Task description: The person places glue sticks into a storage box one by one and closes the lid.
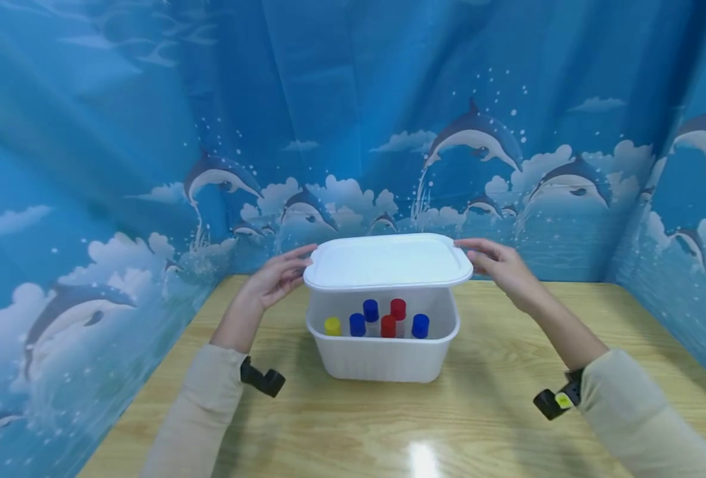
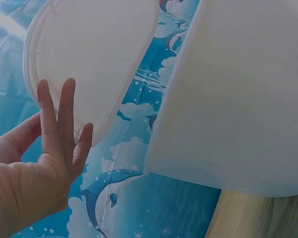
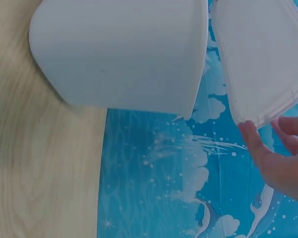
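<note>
A white plastic lid (image 1: 389,263) is held up, tilted, over the back part of a white plastic box (image 1: 383,362). At the lid's left end my left hand (image 1: 278,277) holds the rim; in the left wrist view, fingers (image 2: 67,106) lie against its underside. My right hand (image 1: 505,269) pinches the right end between thumb and fingers. A gap separates lid and box in both wrist views. Inside the box stand several small bottles: one with a yellow cap (image 1: 332,326), others with blue caps (image 1: 421,325) and red caps (image 1: 397,308). Their lower parts are mostly hidden by the front wall.
The box stands on a light wooden table (image 1: 341,425). A blue curtain (image 1: 341,119) printed with dolphins and clouds hangs behind the table and along both sides. Dark camera mounts (image 1: 263,378) are strapped to both wrists.
</note>
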`<state>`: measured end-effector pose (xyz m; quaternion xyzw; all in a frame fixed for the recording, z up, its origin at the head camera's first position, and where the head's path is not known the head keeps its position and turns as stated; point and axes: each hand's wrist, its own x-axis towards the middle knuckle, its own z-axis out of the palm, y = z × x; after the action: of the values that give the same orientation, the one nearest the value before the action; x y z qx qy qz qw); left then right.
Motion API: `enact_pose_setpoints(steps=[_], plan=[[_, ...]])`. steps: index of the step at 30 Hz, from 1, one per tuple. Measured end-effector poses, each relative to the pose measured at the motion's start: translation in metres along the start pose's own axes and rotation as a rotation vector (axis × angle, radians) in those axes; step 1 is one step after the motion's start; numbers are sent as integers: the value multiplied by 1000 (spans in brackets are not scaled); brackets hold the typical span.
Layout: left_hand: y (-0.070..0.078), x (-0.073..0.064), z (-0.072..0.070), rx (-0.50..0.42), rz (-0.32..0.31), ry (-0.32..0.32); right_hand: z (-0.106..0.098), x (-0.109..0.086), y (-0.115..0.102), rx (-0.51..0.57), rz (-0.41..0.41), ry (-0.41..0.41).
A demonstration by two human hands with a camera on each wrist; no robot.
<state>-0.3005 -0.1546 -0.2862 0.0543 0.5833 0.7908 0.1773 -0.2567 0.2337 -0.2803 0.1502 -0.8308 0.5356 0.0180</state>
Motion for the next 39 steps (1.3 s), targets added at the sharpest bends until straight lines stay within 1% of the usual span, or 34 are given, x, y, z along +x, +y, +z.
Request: enact_pose_setpoints(steps=[3, 6, 9, 12, 14, 17, 20, 22, 24, 28, 33, 39], plan=[[-2, 0, -1, 9, -8, 4, 4, 0, 0, 72, 79, -27], [-4, 1, -2, 50, -10, 13, 8, 0, 1, 84, 141, -32], [-7, 1, -2, 130, -1, 11, 10, -1, 2, 69, 189, -28], [-10, -1, -2, 235, 6, 10, 12, -3, 5, 65, 214, -34], [-10, -4, 0, 307, 2, 14, 14, -4, 6, 73, 219, -40], [-13, -5, 1, 434, 3, 21, 16, -6, 7, 94, 221, -46], [-16, -5, 3, 564, 6, 53, 19, -7, 9, 99, 231, -36], [-19, -2, 3, 633, 11, 81, 21, -6, 10, 95, 236, -28], [-20, -4, 6, 686, 9, 108, 23, -6, 11, 81, 244, -16], [-22, -7, 8, 767, 24, 128, 28, -7, 13, 43, 246, -2], [-27, -9, 8, 875, 44, 143, 32, -11, 12, -32, 230, 0], [-33, -8, 12, 1007, 43, 157, 39, -14, 13, -119, 201, 8]])
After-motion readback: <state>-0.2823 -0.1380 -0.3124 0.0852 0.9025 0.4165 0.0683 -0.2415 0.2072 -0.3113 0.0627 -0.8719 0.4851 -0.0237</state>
